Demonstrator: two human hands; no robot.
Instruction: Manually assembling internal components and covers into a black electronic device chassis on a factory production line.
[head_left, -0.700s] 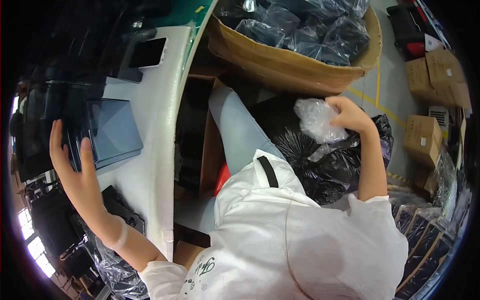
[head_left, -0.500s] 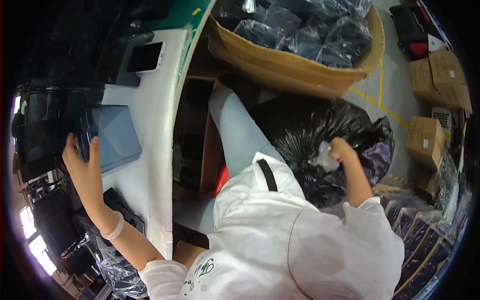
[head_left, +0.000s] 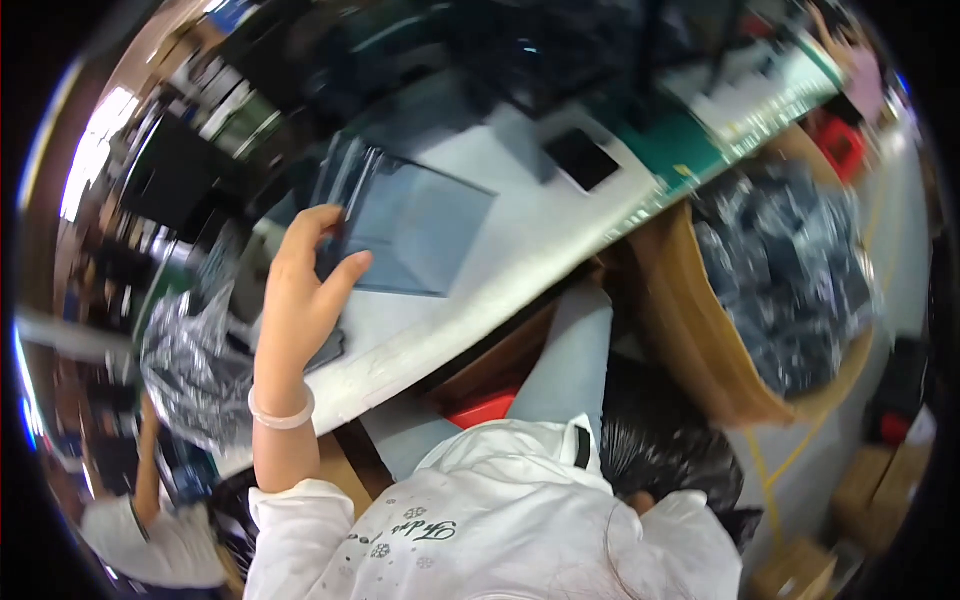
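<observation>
Grey-blue and glossy, the flat panel [head_left: 415, 228] lies on the white worktable [head_left: 520, 255], near its front edge and left of the middle. It looks thin and rectangular, with a smooth face that catches the light and a second sheet-like layer showing along its upper left side; the picture is smeared by motion, so I would not swear whether that layer is a clear sleeve or another panel underneath.

The person's left hand [head_left: 300, 285] is on the panel's lower left corner. The thumb lies across the near edge and the fingers curl at the left side, so the hand has hold of that corner in a loose pinch. A pale bangle [head_left: 280, 412] sits on the wrist, above a white sleeve [head_left: 300, 520].

The right hand is hidden: that arm goes down behind the person's white jacket toward a black plastic bag [head_left: 665, 455] on the floor, and I cannot tell what the fingers are doing.

Farther back on the table lies a small dark phone-like slab [head_left: 582, 158]. A crumpled silvery bag [head_left: 190, 365] hangs off the table's left end. To the right stands a big cardboard box [head_left: 700, 340] filled with dark wrapped packets.
</observation>
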